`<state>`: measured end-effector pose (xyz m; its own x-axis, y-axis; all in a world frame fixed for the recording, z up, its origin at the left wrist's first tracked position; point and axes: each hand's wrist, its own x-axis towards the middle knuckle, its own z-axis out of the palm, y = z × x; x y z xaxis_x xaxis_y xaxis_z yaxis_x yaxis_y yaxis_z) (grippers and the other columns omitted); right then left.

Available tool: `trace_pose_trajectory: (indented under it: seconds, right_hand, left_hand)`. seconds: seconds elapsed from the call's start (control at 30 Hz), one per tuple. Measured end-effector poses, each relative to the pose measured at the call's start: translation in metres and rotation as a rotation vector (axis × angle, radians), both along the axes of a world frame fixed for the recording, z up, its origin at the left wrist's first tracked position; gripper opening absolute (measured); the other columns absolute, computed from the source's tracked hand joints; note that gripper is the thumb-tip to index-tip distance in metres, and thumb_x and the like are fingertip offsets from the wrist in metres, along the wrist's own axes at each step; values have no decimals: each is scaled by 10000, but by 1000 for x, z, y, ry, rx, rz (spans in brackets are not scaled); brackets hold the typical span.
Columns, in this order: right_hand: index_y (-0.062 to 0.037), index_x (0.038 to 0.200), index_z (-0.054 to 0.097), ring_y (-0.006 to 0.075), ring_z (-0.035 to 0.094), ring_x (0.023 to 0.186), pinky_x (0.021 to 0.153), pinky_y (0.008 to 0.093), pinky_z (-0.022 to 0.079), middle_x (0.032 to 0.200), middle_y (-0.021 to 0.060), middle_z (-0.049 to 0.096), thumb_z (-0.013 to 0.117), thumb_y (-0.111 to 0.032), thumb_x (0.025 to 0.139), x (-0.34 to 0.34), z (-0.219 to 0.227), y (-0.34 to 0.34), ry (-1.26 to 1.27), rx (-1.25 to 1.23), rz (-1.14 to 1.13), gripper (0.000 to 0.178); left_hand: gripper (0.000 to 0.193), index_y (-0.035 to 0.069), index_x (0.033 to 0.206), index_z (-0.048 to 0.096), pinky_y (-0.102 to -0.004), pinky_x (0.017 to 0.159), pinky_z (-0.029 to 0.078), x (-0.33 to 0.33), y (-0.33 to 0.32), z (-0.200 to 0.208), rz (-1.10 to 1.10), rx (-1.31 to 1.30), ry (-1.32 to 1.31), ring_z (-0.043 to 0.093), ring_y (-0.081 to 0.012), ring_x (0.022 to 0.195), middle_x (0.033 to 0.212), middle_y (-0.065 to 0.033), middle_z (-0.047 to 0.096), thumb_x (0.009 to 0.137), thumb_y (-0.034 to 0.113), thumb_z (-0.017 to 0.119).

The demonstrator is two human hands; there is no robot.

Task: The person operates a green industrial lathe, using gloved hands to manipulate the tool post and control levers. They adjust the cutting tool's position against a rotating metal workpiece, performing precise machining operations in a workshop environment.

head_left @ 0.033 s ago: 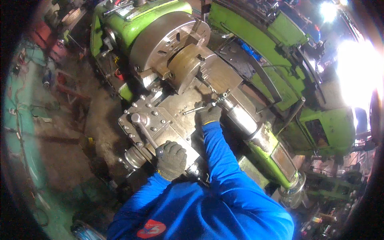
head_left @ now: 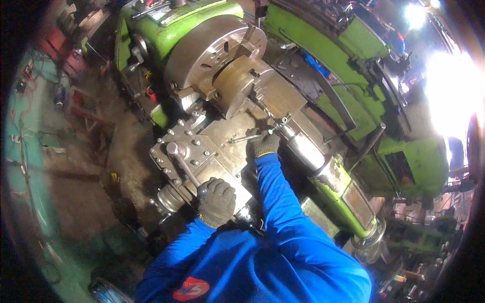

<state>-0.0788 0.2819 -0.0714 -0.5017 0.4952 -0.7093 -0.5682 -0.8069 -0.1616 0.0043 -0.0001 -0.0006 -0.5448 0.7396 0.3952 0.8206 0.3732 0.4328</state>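
Note:
My left hand, in a dark knit glove, rests on the lathe's slide with its fingers laid over the top. Its edge touches the dark knob of the tool post lever. My right hand, gloved too, is closed beside the tailstock quill. A thin metal rod sticks out leftward from its fingers; its far tip is blurred. Just beyond that hand, a twist drill points from the tailstock toward the round workpiece in the chuck.
The square tool post with several bolts stands left of my right hand. A long tailstock lever and handwheel lie to the right. Behind is a curved metal bar. The green headstock is at the far side.
The thin rod in my right hand has shifted slightly, its far tip moving a little up and left. My left hand and the machine look the same.

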Motion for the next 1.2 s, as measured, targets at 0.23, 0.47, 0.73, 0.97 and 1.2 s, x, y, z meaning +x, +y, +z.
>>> trace_pose_trajectory:
  seconds: [0.23,0.47,0.73,0.97,1.2]
  right_hand:
    - [-152,847,549,170,465,543,527,345,417,652,-5,488,540,-504,1060,32,-18,7,345,-22,410,412]
    - [-78,1162,677,231,680,797,704,397,571,927,63,687,715,-230,999,110,24,12,-268,1298,607,226]
    - [-80,1136,738,360,738,1019,852,441,579,1036,166,756,746,-232,958,76,215,61,-1100,2354,1029,234]
    - [-107,1084,757,360,719,1077,910,440,565,1117,124,768,717,-204,966,53,206,91,-838,2370,1363,157]
    - [-158,1035,780,354,708,1003,889,478,562,1014,113,753,714,-191,922,30,225,89,-892,3101,1568,135]
  left_hand:
    - [140,137,941,618,-474,941,455,0,-1,-17,22,-16,-370,574,-285,1038,965,-44,589,894,267,642]
    - [212,207,860,560,-405,804,435,14,5,-50,-112,1157,-1933,509,-243,886,880,-8,532,974,363,472]
    - [244,212,829,554,-416,741,453,9,11,-67,-182,2110,-2798,513,-235,801,810,3,516,983,377,460]
    - [177,154,845,583,-479,786,484,9,4,-53,178,325,-509,574,-263,818,830,-49,564,941,298,548]
    - [188,99,841,570,-476,846,479,2,-5,-15,227,-4,206,575,-263,821,830,-79,536,932,263,576]
